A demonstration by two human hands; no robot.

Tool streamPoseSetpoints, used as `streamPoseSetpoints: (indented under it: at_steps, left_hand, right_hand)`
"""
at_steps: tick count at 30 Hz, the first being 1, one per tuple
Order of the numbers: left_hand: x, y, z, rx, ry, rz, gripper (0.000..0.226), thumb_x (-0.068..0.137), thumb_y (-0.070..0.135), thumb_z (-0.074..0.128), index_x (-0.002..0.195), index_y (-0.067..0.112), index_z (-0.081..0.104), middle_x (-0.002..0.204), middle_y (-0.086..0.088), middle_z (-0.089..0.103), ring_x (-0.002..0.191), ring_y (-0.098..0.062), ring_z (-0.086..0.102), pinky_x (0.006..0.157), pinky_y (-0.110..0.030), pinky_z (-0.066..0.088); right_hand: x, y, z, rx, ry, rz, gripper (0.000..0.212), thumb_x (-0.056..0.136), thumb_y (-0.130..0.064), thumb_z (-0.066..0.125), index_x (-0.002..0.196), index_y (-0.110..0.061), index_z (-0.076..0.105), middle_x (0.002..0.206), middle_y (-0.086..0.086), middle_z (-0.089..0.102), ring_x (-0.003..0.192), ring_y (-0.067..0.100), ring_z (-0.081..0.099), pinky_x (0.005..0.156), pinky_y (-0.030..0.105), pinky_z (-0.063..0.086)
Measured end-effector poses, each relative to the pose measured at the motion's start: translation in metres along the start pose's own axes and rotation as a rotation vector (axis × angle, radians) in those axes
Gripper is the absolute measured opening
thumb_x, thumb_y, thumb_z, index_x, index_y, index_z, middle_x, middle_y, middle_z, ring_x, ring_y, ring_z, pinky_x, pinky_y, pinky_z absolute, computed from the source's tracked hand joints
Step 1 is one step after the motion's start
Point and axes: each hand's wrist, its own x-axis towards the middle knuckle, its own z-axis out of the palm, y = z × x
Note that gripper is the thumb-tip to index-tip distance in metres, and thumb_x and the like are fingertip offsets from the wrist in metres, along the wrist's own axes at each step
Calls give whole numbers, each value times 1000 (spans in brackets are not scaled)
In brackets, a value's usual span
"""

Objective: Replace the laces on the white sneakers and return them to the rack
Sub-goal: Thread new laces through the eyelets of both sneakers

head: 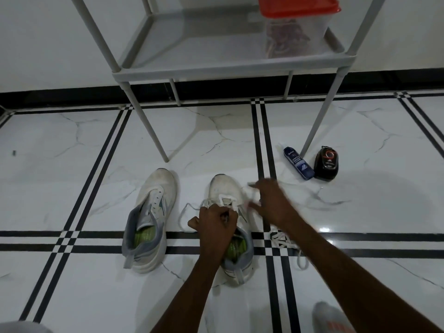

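Both bare forearms reach to the right-hand white mesh sneaker (230, 212): left hand (215, 222) fisted on its flat white lace (192, 207), right hand (271, 200) blurred, grip unclear. Left-hand white sneaker (151, 219) sits laceless; the grey metal rack (230, 68) holds neither, so most work remains.

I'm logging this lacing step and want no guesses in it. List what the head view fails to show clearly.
- Right hand: motion-blurred; its grip on the lace is unreadable.
- Right sneaker: the left hand covers its upper eyelets.
- Container: cut by the top edge; contents hazy through the wall.
- Blue bottle and black tin: label text too small.
- Pale object at the bottom edge: blurred, cut off.
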Motion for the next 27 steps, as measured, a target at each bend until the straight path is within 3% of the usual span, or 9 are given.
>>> streamPoseSetpoints:
  at_steps: [2,4,9,11,13,16,19,24,27]
  left_hand:
    - [1,-2,1,-21,-7,10,34,88,48,47,58,32,52,57,12,48,70,-23,56,77,-49,46]
    - [1,-3,-1,-11,-1,11,36,88,47,48,54,37,41,54,13,43,68,-23,55,75,-48,46]
    - [-4,11,-6,85,0,30,39,88,44,49,51,34,40,54,13,45,71,-16,55,77,-40,32]
    - [-8,14,-5,87,-6,29,41,88,46,48,50,35,36,53,13,43,73,-17,55,80,-44,34]
    - [-8,10,-6,50,-12,33,42,88,44,50,49,35,35,50,13,40,68,-20,56,79,-49,42]
    - [-3,6,-7,67,6,31,42,87,43,50,49,32,36,48,13,40,65,-19,56,78,-49,43]
    - [-8,10,-10,37,41,26,31,87,45,51,61,30,54,62,12,54,71,-14,59,81,-48,45]
    - [7,-2,-23,-17,149,-39,37,84,40,72,113,18,63,114,0,55,107,-19,48,86,-33,45]
    - [18,-12,-29,-55,-5,-133,36,78,44,83,103,23,68,105,4,65,97,-15,61,83,-37,54]
  right_hand:
    - [-7,-4,25,-21,-77,-46,16,87,-12,72,100,-3,75,104,15,62,98,23,59,93,37,48]
    - [-9,-7,26,-29,36,-9,12,92,-6,62,92,-2,74,94,11,62,88,22,62,82,37,51]
    - [-8,4,-35,94,706,321,14,90,1,66,104,2,68,122,19,55,106,21,59,78,-10,30]
    - [-10,2,-32,70,591,232,26,88,-3,70,113,2,66,130,20,50,110,21,56,87,-3,34]
    - [-12,-2,-10,77,356,98,35,86,-11,74,120,-4,66,126,14,53,104,14,54,93,21,48]
    - [-13,2,24,65,106,-34,23,83,-22,71,102,-9,73,106,8,62,98,19,60,88,44,53]
    - [-13,1,32,-15,8,23,24,86,-40,60,87,-20,71,93,-2,65,92,17,61,84,33,47]
    - [-12,-5,28,18,4,91,7,84,-26,70,81,-21,74,89,-4,69,81,12,64,79,35,54]
    - [-12,-8,27,64,24,139,8,83,-19,70,77,-18,75,84,-4,71,75,9,65,77,27,55]
